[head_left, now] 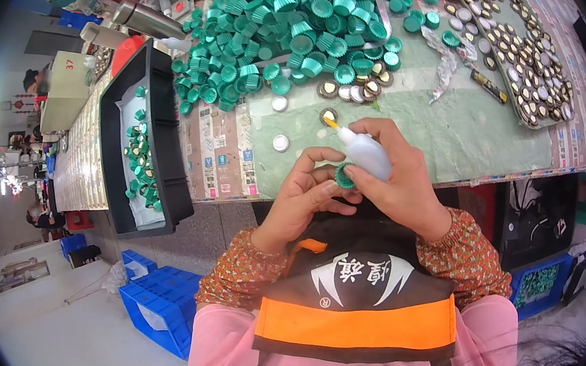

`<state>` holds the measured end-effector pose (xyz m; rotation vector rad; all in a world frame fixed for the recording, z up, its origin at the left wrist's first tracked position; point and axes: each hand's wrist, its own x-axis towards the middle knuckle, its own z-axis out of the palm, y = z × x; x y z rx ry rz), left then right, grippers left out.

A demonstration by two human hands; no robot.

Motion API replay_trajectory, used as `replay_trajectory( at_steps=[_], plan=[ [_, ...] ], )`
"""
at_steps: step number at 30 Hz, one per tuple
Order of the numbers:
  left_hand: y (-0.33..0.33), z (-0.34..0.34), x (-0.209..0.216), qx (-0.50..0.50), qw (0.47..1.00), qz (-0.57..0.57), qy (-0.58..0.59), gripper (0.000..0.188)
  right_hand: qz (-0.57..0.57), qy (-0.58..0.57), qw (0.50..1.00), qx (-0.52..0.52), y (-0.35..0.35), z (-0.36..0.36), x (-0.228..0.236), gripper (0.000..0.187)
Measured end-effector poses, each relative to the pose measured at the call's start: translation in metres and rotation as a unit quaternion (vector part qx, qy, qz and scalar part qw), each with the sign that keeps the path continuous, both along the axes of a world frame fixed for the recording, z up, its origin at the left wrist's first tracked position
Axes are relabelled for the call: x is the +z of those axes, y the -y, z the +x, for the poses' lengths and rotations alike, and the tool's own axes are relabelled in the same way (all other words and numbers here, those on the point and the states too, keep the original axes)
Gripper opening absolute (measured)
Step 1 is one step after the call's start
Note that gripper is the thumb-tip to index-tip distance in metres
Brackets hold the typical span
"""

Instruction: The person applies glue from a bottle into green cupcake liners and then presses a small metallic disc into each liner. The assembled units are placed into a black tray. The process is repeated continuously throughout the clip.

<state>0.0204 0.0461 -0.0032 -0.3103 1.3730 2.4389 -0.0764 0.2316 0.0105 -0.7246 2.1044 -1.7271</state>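
My left hand (303, 197) pinches a small green fluted cup (343, 176) between thumb and fingers, just below the bottle. In my right hand (408, 177) is a white squeeze bottle (369, 155), tilted so its yellow nozzle points away from me, up and left. Beyond the nozzle lies a brown-rimmed round piece with a pale centre (328, 117). Two silvery round discs lie to the left, one of them a white-faced disc (281, 143). Behind them rises a large heap of green fluted cups (281, 28), with several brown-rimmed pieces at its near edge.
A black tray (176, 196) at the left holds green cups and pale-centred pieces. At the far right, a flat tray (538, 126) carries many brown-rimmed pieces. Nearby lie a yellow-and-black tube (489, 86) and crumpled plastic (445, 67). Blue crates (165, 298) stand on the floor.
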Motion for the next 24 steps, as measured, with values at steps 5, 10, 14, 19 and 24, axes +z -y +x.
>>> replay_trajectory(
  at_steps=[5, 10, 14, 19, 24],
  plan=[
    [0.000, 0.004, -0.012, 0.025, 0.999, 0.031, 0.027, 0.040, 0.008, -0.022, 1.000, 0.001, 0.002, 0.005, -0.004, 0.045],
    [0.005, 0.004, -0.009, 0.078, 0.987, 0.136, 0.042, 0.041, -0.003, -0.073, 0.997, 0.004, -0.010, 0.002, -0.008, 0.044],
    [0.008, 0.006, -0.009, 0.073, 0.983, 0.162, 0.042, 0.045, -0.003, -0.131, 0.991, 0.020, -0.017, 0.005, -0.008, 0.040],
    [0.009, 0.007, -0.012, 0.083, 0.983, 0.155, 0.049, 0.047, -0.001, -0.178, 0.984, 0.025, -0.023, 0.011, -0.009, 0.040],
    [0.012, 0.011, -0.013, 0.085, 0.984, 0.144, 0.053, 0.049, -0.010, -0.175, 0.984, 0.020, -0.028, 0.017, -0.009, 0.042]
  ],
)
